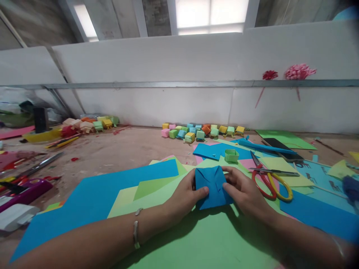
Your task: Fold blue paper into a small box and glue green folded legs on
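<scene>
Two bare hands hold a folded blue paper [211, 198] over a pale green sheet [196, 239] at the near middle of the worktable [140, 145]. The left hand [185, 192] pinches its left side, thumb laid on the face and fingers behind; the right hand [242, 188] grips the right side likewise. The piece looks feather-light and fairly crisp, likely to hold a crease but easily bent or torn, with little slip expected; its side edges seem the safest hold, clear of the folded flaps at the far edge. To the right lie scissors [270, 183] with red and yellow handles; just beyond the hands sits a small green paper box [231, 156]. Farther right, a dark phone [282, 148] shows no readable brand. No legible label or writing appears anywhere.
</scene>
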A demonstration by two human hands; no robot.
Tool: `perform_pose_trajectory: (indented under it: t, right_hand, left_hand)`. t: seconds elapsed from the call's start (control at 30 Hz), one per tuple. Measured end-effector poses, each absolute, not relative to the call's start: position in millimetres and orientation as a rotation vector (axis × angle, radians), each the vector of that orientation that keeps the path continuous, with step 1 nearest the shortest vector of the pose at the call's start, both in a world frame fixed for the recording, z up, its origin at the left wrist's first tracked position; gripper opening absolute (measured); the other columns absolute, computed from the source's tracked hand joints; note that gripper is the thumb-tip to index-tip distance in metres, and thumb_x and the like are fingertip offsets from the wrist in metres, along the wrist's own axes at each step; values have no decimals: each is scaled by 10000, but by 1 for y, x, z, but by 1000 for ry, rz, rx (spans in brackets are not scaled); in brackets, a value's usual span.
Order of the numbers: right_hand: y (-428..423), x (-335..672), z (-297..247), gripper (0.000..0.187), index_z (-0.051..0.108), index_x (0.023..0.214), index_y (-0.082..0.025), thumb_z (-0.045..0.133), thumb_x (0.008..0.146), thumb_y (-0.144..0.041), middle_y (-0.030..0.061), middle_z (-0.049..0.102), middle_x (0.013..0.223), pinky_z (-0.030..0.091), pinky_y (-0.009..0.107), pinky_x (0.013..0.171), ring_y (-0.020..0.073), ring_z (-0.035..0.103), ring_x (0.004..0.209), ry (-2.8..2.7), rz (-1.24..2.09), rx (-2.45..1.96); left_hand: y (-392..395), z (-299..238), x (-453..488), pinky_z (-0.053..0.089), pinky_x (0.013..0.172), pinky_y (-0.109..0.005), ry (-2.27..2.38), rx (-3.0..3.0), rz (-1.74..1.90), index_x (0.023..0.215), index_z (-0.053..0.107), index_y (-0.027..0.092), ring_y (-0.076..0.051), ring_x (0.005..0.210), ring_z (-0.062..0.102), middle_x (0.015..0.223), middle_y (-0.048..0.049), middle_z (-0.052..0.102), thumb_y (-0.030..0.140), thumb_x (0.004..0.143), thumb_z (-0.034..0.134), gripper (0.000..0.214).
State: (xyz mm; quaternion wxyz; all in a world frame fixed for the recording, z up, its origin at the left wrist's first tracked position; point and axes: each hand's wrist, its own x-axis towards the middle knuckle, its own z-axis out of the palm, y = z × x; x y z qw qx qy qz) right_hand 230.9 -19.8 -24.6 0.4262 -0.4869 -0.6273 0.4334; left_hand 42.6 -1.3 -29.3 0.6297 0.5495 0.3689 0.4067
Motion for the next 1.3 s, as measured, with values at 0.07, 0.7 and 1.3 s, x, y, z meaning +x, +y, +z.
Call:
perform_pose_trajectory:
  t: [0.07,0.7,1.3]
  right_hand:
    - [-17,233,-25,509,492,1280,-180,589,817,-368,59,679,875,540,343,645,207,641,754,-1444,1200,-1218]
    - [-15,235,-26,193,630,895,-206,608,796,-370,83,631,990,539,341,711,230,607,907,-1644,889,-1260]
    - [-6,244,-9,174,534,621,-203,602,699,-343,59,624,798,471,310,602,196,587,737,-1565,790,-1378]
  left_hand:
    - [-1,-29,43,492,854,-419,857,1191,930,1099,537,175,-271,986,605,1072,-110,646,321,676,784,512]
    - [-3,-27,42,502,869,-442,858,1187,969,1102,554,154,-288,973,618,1078,-123,665,236,629,772,527]
    - [-3,-29,42,468,952,-453,1037,1359,1066,1225,490,185,-317,1137,559,1208,-136,603,197,667,702,597]
